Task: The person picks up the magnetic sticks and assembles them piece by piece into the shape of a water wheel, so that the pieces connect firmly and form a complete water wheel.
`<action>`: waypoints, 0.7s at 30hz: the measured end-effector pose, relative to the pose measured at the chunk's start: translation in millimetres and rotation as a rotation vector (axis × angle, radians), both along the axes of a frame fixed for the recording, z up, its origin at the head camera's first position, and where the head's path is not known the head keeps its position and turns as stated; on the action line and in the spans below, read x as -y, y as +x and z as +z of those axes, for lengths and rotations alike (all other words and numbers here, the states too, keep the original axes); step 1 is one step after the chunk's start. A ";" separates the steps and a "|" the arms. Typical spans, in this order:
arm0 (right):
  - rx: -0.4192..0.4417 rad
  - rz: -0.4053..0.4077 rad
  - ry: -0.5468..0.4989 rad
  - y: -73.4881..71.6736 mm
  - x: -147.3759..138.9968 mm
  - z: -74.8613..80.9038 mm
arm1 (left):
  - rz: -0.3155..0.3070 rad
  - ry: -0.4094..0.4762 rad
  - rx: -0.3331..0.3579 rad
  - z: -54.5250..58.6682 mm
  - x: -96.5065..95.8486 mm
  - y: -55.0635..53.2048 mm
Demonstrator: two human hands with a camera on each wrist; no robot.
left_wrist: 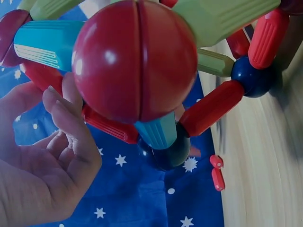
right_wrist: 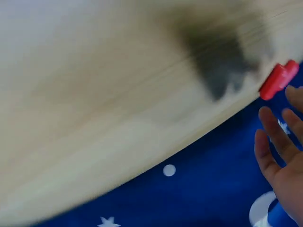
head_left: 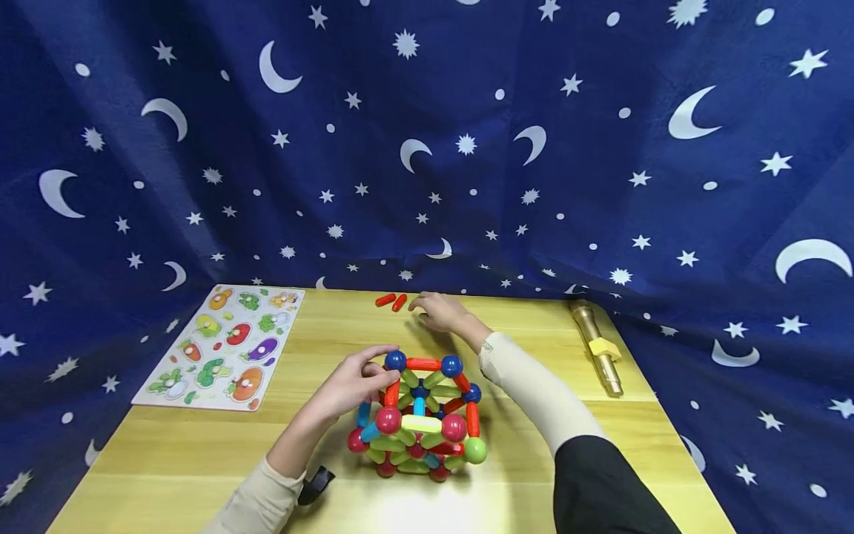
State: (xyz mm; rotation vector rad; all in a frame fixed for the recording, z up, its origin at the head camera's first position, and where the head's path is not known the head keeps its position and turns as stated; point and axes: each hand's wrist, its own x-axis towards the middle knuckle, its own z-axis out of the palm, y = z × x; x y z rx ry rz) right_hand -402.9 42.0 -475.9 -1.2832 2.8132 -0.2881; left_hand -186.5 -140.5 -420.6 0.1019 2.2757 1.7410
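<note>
A ball-and-rod building-toy frame (head_left: 422, 424) stands on the table in the head view, made of red, blue and green balls joined by coloured rods. My left hand (head_left: 350, 380) grips its upper left side, thumb and index finger around a red rod (head_left: 391, 393) by a blue ball (head_left: 396, 360). In the left wrist view, a large red ball (left_wrist: 135, 61) fills the middle beside the curled fingers (left_wrist: 75, 127). Over the table's far part, my right hand (head_left: 440, 311) reaches with loosely spread fingers, holding nothing. Just left of its fingertips lie two loose red rods (head_left: 385, 300).
A vegetable picture board (head_left: 220, 345) lies on the left of the table. At the right is a gold tube (head_left: 597, 348) with a yellow block on it. A black strap (head_left: 316, 486) is by the left wrist. A starry blue cloth (head_left: 427, 148) hangs behind the table.
</note>
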 end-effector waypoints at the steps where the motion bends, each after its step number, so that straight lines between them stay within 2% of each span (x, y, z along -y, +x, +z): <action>1: -0.028 0.002 0.070 -6.2 8.4 -3.5 | -0.001 -0.001 0.001 -0.3 -0.7 0.2; 2: -0.053 0.006 0.129 -11.3 16.1 -6.5 | -0.002 0.000 0.002 -0.5 -1.2 0.6; 6: -0.078 -0.003 0.256 -20.8 40.4 -12.8 | 0.009 0.004 -0.006 -0.7 -0.6 1.5; 11: -0.084 0.002 0.321 -19.0 47.7 -21.2 | 0.000 0.003 -0.017 -1.6 -1.3 4.1; 14: -0.132 0.013 0.304 -16.7 45.5 -23.9 | 0.000 0.009 -0.019 -1.7 -0.3 3.5; 17: -0.170 0.003 0.254 -8.7 30.9 -29.0 | -0.001 0.010 -0.016 -2.1 -1.4 3.4; 21: -0.088 -0.077 0.121 8.3 2.9 -34.5 | 0.016 0.002 -0.003 -1.7 0.2 2.0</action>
